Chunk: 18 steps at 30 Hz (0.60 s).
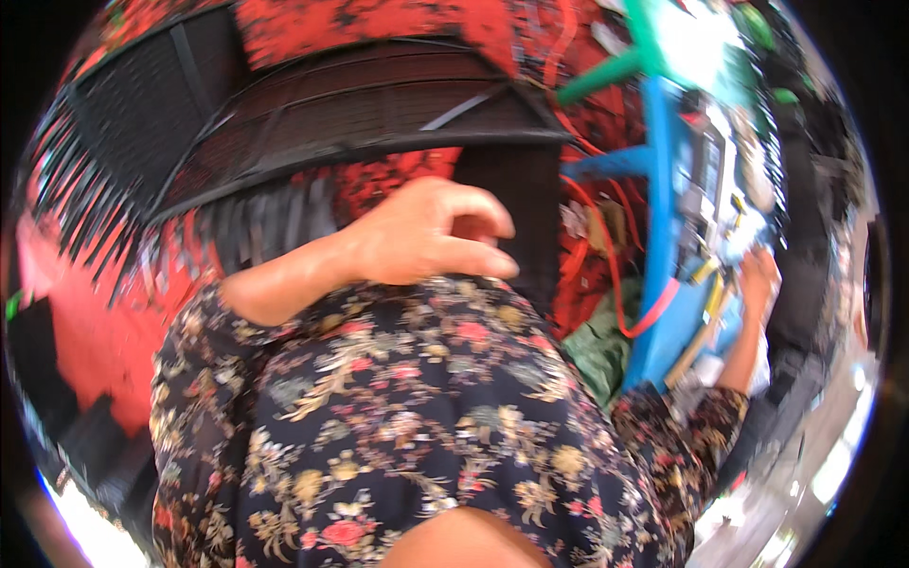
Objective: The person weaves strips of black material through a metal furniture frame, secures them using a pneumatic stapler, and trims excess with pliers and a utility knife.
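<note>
My left hand (pixel 431 232) is held in front of my body, above the black frame's near side. Its thumb and fingers curve apart with nothing seen between them. My right hand (pixel 759 279) reaches out to the right, over a blue plastic table (pixel 663 199) strewn with tools. Motion smears its fingers, so I cannot tell whether it grips anything. Near it lie yellow-handled tools (pixel 710 275) and a long wooden handle (pixel 686 360). A black woven frame (pixel 379 99) with slats stands ahead of me, and many loose black strips (pixel 95 227) hang from its left part.
Red flooring (pixel 123 331) with dark scraps spreads under the frame. An orange-red hose (pixel 615 275) loops beside the blue table. A green plastic stool (pixel 606 76) is at the far right. Crumpled green sheeting (pixel 601 350) lies by the table's near end.
</note>
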### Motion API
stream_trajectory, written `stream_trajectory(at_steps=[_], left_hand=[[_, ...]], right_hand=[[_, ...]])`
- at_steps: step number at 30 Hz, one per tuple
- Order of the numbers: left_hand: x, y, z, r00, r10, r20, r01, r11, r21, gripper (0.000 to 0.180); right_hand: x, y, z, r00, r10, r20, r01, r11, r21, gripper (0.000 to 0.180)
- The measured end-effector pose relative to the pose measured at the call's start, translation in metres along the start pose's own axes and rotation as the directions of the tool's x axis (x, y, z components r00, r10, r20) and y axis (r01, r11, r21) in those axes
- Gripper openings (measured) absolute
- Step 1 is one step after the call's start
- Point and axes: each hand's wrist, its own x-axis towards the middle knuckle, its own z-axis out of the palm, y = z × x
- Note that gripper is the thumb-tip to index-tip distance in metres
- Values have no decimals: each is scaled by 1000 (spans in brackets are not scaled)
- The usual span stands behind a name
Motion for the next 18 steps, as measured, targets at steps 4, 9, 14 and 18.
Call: stream_trajectory(at_steps=[4,9,14,18], left_hand=[[-24,51,19,980,58,189,32,896,-443,47],[-35,84,25,776,418,472,-140,844,-517,51],[-35,111,26,662,513,547,-158,808,-567,53],[-39,106,23,676,496,546,-148,817,-558,51]], right_hand=[[-12,-85,31,989,-146,10,94,587,-804,51],[-78,-158,125,895,-291,339,313,950,-13,43],[-145,-232,199,745,-388,543,400,911,102,44],[-161,-249,218,668,-427,610,442,887,137,44]])
